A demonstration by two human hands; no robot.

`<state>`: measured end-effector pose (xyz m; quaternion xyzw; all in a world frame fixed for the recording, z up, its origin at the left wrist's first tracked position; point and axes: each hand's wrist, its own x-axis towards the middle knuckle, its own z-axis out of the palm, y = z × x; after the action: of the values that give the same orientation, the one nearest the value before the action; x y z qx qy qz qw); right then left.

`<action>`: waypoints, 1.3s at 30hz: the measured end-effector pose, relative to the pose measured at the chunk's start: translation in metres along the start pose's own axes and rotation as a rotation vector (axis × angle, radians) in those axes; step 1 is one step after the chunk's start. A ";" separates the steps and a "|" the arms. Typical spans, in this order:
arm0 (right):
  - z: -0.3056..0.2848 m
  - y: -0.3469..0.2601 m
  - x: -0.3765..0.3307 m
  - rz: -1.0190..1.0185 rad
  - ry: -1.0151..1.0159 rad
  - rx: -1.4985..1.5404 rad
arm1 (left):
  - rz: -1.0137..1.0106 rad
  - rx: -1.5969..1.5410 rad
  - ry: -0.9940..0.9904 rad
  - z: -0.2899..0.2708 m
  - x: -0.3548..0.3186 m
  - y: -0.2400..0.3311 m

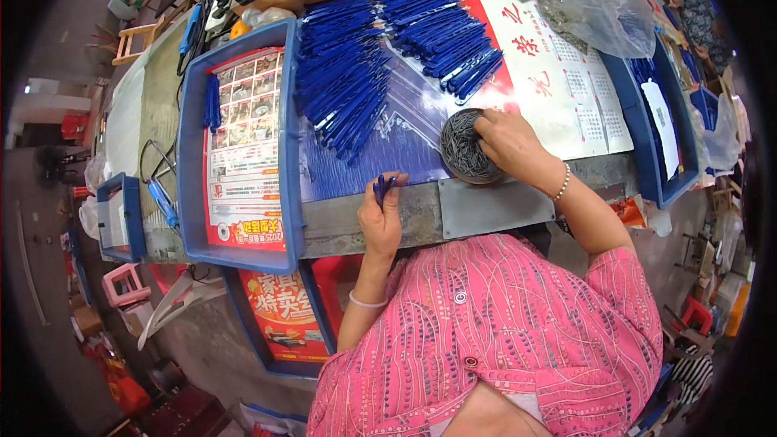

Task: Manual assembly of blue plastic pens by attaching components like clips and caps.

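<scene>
My left hand [381, 214] is closed around a short bundle of slim glossy blue pieces [384, 186] just over the table's near edge. In front of me stands a round bowl heaped with thin grey metal pins [463, 146]. My right hand [511, 142] reaches into it from the right, fingers bent together among the pins; its fingertips are partly hidden, so what they pinch does not show. Beyond the bowl lie two fanned piles of long slim blue pieces, a left pile [344, 85] and a right pile [445, 32].
On the left sits a blue tray [292, 154] lined with printed paper, with a few blue pieces [212, 103] inside. A calendar sheet [566, 105] lies under the right pile. Farther right are a clear plastic bag [611, 20] and another blue tray [639, 133]. A metal plate [494, 209] lines the near edge.
</scene>
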<state>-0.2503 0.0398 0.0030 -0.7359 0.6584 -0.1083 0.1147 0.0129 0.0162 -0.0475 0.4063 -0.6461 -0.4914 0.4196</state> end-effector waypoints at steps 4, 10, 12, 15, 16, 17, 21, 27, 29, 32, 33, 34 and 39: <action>-0.004 0.001 -0.001 -0.016 0.051 0.030 | -0.111 -0.128 -0.003 0.004 -0.003 0.009; -0.014 0.003 -0.013 0.009 0.122 0.308 | -0.176 -0.254 -0.143 0.009 -0.006 0.027; -0.021 -0.003 -0.018 0.000 0.128 0.358 | -0.212 -0.360 -0.251 0.015 -0.004 0.039; -0.037 -0.023 -0.026 -0.025 0.092 0.417 | -0.181 -0.280 -0.324 0.022 0.000 0.054; -0.044 -0.031 -0.027 -0.077 0.078 0.353 | -0.137 -0.277 -0.305 0.026 0.000 0.059; -0.047 -0.038 -0.028 -0.130 0.066 0.289 | -0.143 -0.273 -0.299 0.028 0.001 0.061; -0.056 -0.052 -0.033 -0.174 0.041 0.316 | 0.046 -0.041 -0.383 0.032 0.005 0.060; -0.055 -0.053 -0.034 -0.112 0.179 0.439 | 0.042 -0.058 -0.383 0.029 -0.004 0.060; -0.050 -0.050 -0.033 -0.154 0.107 0.329 | 0.061 -0.210 -0.281 0.030 -0.005 0.066; -0.046 -0.057 -0.037 -0.210 0.015 0.245 | 0.126 -0.062 -0.328 0.027 0.001 0.072; -0.045 -0.060 -0.037 -0.228 -0.008 0.278 | 0.125 -0.060 -0.321 0.026 0.001 0.069; -0.048 -0.061 -0.035 -0.234 -0.011 0.279 | 0.131 -0.025 -0.328 0.025 0.000 0.064; -0.045 -0.060 -0.031 -0.140 0.167 0.757 | 0.089 -0.058 -0.330 0.024 -0.005 0.063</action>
<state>-0.2112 0.0758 0.0642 -0.6733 0.5272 -0.4105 0.3165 -0.0151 0.0397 0.0089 0.2788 -0.7090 -0.5509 0.3408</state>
